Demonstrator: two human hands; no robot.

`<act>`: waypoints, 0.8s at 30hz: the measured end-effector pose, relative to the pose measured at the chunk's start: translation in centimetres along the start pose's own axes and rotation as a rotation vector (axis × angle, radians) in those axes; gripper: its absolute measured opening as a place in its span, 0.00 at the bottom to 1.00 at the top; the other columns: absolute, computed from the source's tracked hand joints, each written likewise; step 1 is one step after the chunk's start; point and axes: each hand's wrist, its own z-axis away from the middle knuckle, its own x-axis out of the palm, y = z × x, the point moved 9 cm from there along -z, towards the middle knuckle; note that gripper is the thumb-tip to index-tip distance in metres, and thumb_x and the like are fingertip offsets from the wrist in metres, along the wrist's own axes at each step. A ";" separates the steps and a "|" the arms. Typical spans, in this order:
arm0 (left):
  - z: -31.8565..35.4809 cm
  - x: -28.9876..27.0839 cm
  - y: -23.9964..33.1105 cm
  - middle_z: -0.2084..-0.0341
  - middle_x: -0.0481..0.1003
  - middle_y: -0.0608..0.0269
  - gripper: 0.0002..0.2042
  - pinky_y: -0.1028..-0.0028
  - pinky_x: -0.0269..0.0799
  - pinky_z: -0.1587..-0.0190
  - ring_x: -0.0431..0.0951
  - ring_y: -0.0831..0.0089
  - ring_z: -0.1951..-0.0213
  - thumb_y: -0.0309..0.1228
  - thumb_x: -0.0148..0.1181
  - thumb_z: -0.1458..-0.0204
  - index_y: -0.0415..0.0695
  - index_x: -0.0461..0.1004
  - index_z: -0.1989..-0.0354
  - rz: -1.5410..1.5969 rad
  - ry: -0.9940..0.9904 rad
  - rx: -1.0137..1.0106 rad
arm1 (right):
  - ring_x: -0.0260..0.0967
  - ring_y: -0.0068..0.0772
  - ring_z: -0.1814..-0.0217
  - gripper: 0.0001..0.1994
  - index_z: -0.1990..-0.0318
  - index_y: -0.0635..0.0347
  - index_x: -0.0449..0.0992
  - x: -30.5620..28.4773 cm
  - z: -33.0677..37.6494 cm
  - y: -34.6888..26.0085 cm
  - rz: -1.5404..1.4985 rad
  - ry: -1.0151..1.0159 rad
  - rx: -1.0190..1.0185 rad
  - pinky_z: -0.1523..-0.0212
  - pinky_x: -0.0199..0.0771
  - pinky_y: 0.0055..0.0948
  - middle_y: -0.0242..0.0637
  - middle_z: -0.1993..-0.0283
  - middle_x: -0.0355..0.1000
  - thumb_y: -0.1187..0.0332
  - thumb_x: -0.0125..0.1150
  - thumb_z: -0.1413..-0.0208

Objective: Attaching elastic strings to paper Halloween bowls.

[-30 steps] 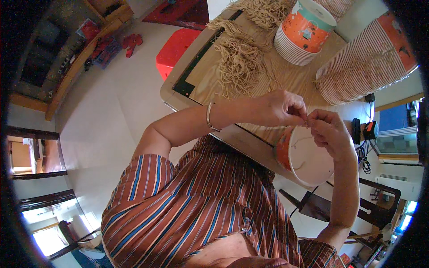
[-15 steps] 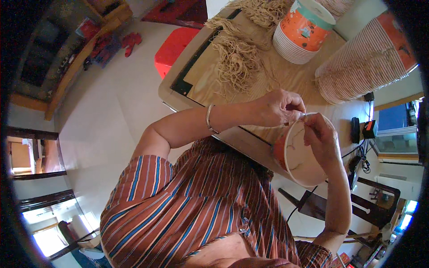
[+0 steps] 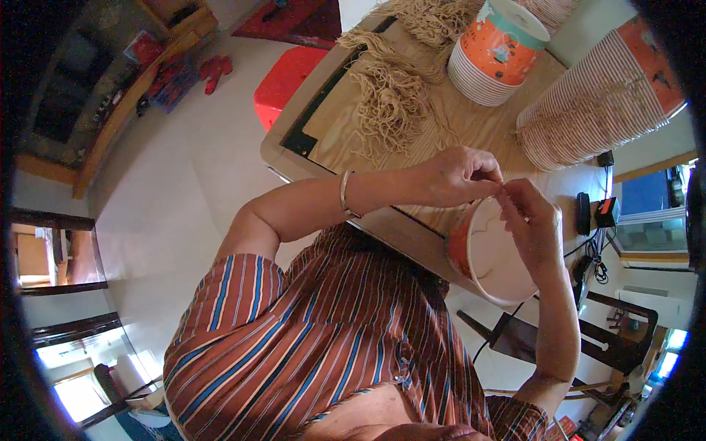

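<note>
A round paper tub (image 3: 457,246), orange outside and white inside, lies tilted at the table's near edge with its mouth facing right. Thin tan string (image 3: 482,230) shows inside its mouth and runs up toward my fingers. My left hand (image 3: 465,176) comes across from the left, thumb and forefinger pinched at the tub's upper rim. Against those fingertips my right hand (image 3: 535,224) pinches too, in front of the tub's mouth. Both seem closed on the string, though the fingers hide most of it. Loose tan string (image 3: 393,103) lies bunched on the table beyond my left hand.
A short stack of orange-and-green paper tubs (image 3: 491,62) stands at the back. To its right leans a long stack of nested tubs (image 3: 596,103), with strands over it. A red stool (image 3: 287,77) is beyond the table's left edge. Black cables (image 3: 599,257) hang at right.
My right hand has shifted slightly up, its fingers straighter and nearer my left fingertips. The left hand stays almost in place, and the tub has barely moved.
</note>
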 end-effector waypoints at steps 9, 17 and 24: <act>-0.2 0.2 0.2 0.70 0.73 0.65 0.11 0.77 0.68 0.66 0.73 0.80 0.68 0.37 0.57 0.44 0.40 0.76 0.64 0.023 -0.060 -0.060 | 0.65 0.17 0.82 0.09 0.70 0.62 0.74 -0.2 -0.8 1.4 -0.119 -0.066 0.149 0.82 0.63 0.21 0.32 0.83 0.68 0.67 0.53 0.41; -0.1 0.4 0.3 0.71 0.73 0.64 0.09 0.75 0.68 0.64 0.72 0.77 0.67 0.33 0.55 0.43 0.40 0.75 0.65 0.061 -0.075 -0.040 | 0.59 0.16 0.85 0.11 0.69 0.61 0.74 -0.9 -0.8 3.0 -0.350 -0.043 0.351 0.86 0.56 0.19 0.29 0.84 0.65 0.65 0.52 0.40; -0.1 0.3 0.4 0.71 0.73 0.65 0.09 0.75 0.68 0.64 0.72 0.78 0.66 0.33 0.55 0.44 0.40 0.75 0.64 0.019 -0.064 -0.070 | 0.61 0.14 0.80 0.05 0.60 0.58 0.72 -0.1 -0.2 0.9 -0.287 -0.077 0.157 0.83 0.60 0.18 0.27 0.80 0.67 0.72 0.58 0.44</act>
